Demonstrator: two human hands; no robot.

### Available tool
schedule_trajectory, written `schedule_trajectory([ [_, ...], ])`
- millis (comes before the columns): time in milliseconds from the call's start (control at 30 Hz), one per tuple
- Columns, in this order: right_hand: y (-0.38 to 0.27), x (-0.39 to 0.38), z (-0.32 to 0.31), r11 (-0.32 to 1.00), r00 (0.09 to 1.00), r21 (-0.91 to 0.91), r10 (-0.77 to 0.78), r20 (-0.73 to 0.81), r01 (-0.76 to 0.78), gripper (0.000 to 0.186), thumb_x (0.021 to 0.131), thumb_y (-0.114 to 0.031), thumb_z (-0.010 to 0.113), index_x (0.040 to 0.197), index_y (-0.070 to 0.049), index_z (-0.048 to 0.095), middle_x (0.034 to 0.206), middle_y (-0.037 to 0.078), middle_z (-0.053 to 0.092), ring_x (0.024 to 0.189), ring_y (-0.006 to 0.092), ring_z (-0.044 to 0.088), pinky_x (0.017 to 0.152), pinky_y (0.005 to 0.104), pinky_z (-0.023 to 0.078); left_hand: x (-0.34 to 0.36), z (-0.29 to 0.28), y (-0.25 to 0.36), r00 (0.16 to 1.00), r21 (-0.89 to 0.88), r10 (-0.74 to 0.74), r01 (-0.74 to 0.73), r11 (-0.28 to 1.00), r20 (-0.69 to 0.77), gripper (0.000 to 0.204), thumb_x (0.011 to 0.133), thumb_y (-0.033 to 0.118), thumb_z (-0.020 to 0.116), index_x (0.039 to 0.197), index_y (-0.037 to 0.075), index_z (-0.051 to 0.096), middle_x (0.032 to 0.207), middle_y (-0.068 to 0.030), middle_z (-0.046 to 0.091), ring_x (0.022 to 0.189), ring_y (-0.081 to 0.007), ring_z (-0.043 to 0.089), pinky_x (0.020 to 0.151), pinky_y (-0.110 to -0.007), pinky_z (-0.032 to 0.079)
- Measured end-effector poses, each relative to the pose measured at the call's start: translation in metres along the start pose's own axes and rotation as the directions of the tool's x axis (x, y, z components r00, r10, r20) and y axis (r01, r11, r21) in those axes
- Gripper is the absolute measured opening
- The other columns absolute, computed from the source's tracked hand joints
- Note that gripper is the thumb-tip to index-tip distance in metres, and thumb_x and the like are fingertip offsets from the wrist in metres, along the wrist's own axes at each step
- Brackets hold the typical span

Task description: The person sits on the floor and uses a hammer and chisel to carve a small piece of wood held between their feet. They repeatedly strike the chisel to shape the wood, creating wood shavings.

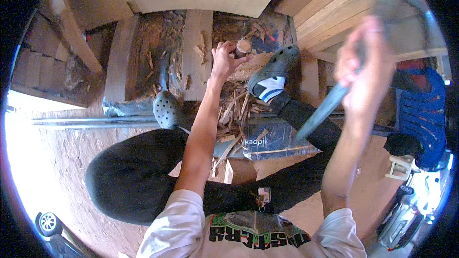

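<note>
Head view, single frame.

Left hand (224, 60): arm stretched forward and down, fingers closed around the top of a short wooden stick (242, 48) held upright on a bed of wood shavings. The stick's cut end shows pale and round just right of the fingertips.

Right hand (364, 64): raised high at the right of the frame, clenched around the handle of a large knife (321, 111). The blade is grey-blue and motion-blurred, slanting down and left from the fist; its tip hangs above the right knee, well apart from the stick and the left hand.

Wood chips and splinters (236, 102): heaped between the feet and spilling toward the person, on and beside a flat wooden plank (196, 52).

Feet: grey perforated clogs; the left clog (166, 107) points toward the viewer beside the plank, the right clog (277, 64), worn over a white sock, rests just right of the stick.

Legs in black trousers (138, 177); white printed T-shirt at the lower edge.

Surroundings: stacked pale boards (334, 14) upper right, blue plastic chair (423, 110) at the right, metal pipes (91, 122) lying across the reddish earth at the left.
</note>
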State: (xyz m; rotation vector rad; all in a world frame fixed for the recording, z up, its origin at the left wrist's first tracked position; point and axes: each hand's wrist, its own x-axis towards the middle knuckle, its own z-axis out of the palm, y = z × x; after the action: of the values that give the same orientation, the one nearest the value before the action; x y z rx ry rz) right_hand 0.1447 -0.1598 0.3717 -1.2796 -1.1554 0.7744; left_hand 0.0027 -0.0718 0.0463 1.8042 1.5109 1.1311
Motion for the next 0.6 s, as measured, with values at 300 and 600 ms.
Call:
schedule_trajectory([
  [300,0.158,-0.027,0.025,0.675,0.868,-0.705,0.464,0.176,-0.218,0.044,0.089,-0.041,0.057,0.08,0.001,0.059,0.064,0.019,0.058,0.058,0.0313,0.055,0.064,0.0436,0.045,0.006,0.001,-0.003,0.996,-0.088,-0.01,0.018,0.996,0.091,0.063,0.055,0.045,0.085,0.093,-0.002,0.067,0.096,-0.0118,0.067,0.1,-0.0282,0.055,0.09,-0.042,0.035],
  [600,0.167,-0.061,-0.011,0.773,0.773,-0.11,0.632,0.059,-0.624,0.043,0.088,-0.049,0.059,0.076,-0.011,0.045,0.052,-0.007,0.036,0.038,0.0018,0.032,0.033,0.0192,0.026,0.013,0.001,0.026,0.992,-0.398,-0.074,0.111,0.911,0.106,0.05,0.063,0.034,0.084,0.092,-0.002,0.064,0.079,-0.0156,0.066,0.071,-0.0272,0.064,0.068,-0.037,0.051],
])
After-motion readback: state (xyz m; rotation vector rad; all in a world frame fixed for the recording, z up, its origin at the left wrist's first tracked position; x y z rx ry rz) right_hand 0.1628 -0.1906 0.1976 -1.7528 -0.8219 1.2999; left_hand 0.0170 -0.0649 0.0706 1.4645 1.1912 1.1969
